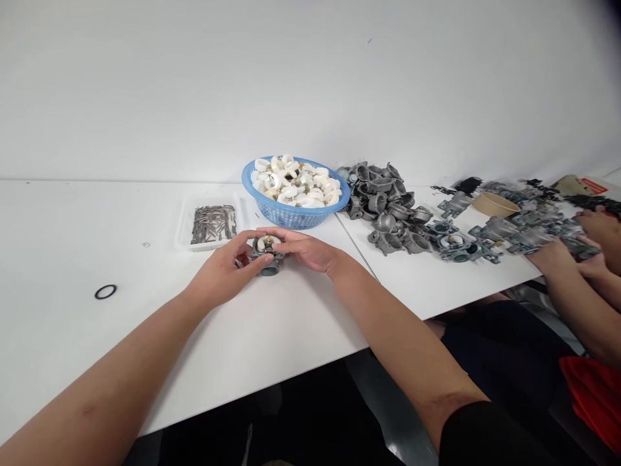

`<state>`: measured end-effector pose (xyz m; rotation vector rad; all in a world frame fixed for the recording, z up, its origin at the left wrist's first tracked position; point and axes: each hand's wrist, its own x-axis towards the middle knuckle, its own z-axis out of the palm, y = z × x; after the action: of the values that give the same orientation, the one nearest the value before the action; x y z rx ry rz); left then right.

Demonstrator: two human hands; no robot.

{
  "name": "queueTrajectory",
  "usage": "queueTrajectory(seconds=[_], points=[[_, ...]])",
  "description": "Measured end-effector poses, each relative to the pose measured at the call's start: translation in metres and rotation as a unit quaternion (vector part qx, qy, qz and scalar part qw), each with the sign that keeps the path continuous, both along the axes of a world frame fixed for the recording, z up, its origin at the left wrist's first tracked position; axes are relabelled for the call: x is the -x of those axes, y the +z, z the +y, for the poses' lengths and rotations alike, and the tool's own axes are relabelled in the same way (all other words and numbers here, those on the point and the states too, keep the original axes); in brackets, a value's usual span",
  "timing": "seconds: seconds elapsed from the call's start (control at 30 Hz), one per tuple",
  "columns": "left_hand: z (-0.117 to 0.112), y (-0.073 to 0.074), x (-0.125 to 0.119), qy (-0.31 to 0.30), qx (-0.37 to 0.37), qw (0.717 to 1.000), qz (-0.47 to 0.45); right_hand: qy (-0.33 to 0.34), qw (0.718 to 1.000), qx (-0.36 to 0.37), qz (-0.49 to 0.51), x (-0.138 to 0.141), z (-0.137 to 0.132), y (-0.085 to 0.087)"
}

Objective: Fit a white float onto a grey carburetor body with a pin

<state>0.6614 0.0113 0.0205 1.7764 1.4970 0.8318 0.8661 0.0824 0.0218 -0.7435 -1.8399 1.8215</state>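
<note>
A long white table (72, 239), made of two sections meeting at a seam just right of the right fingertips, ran beneath the person's forearms. Beyond the fingers stood a round blue plastic mesh basket (295, 217), heaped with white ring-shaped plastic floats (291, 184). To the right of the right fingers lay a heap of grey cast-metal carburetor bodies (383, 207). Farther right were more complete silver-grey carburetors (453, 243) around a round tan paper bowl (490, 204), and a co-worker's hands (548, 254) lay among them at the table's far end. Up and left of the left fingers sat a clear rectangular plastic tray (183, 223) of thin steel pins (213, 223). Well left of the fingers lay a black rubber O-ring (105, 292).

The person's left hand (226, 265) and right hand (305, 249) were both grasping a small grey metal carburetor (268, 266), which sat between the two sets of fingers. The left fingers (247, 243) closed on its left side, while the right fingers (276, 233) pressed over its right side.
</note>
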Motion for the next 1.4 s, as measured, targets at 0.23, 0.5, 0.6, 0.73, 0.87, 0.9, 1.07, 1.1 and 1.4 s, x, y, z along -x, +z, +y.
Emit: queueTrajectory(seconds=[0.23, 0.5, 0.6, 0.73, 0.87, 0.9, 1.07, 1.1, 1.4], points=[[0.001, -0.003, 0.003, 0.002, 0.002, 1.0, -0.008, 0.028, 0.999, -0.032, -0.016, -0.008, 0.003, 0.0], [-0.003, 0.003, 0.004, 0.002, -0.003, 0.999, 0.038, 0.022, 1.0, -0.016, -0.005, -0.001, -0.003, 0.0], [-0.003, 0.005, 0.006, -0.003, -0.035, 0.996, 0.076, 0.009, 1.0, -0.005, -0.024, 0.003, -0.006, 0.001], [-0.003, 0.008, 0.009, -0.002, -0.038, 0.995, 0.094, -0.032, 0.998, -0.008, -0.046, 0.01, -0.012, 0.004], [-0.004, 0.012, 0.012, 0.002, -0.037, 0.994, 0.101, -0.057, 0.996, -0.001, -0.065, 0.016, -0.017, 0.007], [-0.003, 0.014, 0.014, 0.006, -0.043, 0.994, 0.101, -0.06, 0.996, 0.003, -0.066, 0.017, -0.017, 0.007], [0.005, 0.017, 0.028, 0.117, -0.098, 0.984, 0.093, -0.05, 0.997, 0.034, -0.055, 0.015, -0.018, 0.007], [0.008, 0.015, 0.031, 0.143, -0.107, 0.978, 0.11, -0.044, 0.997, 0.03, -0.06, 0.014, -0.017, 0.007], [0.025, -0.016, 0.048, 0.122, -0.05, 0.93, 0.344, -0.037, 0.995, -0.052, -0.07, 0.004, -0.015, 0.005]])
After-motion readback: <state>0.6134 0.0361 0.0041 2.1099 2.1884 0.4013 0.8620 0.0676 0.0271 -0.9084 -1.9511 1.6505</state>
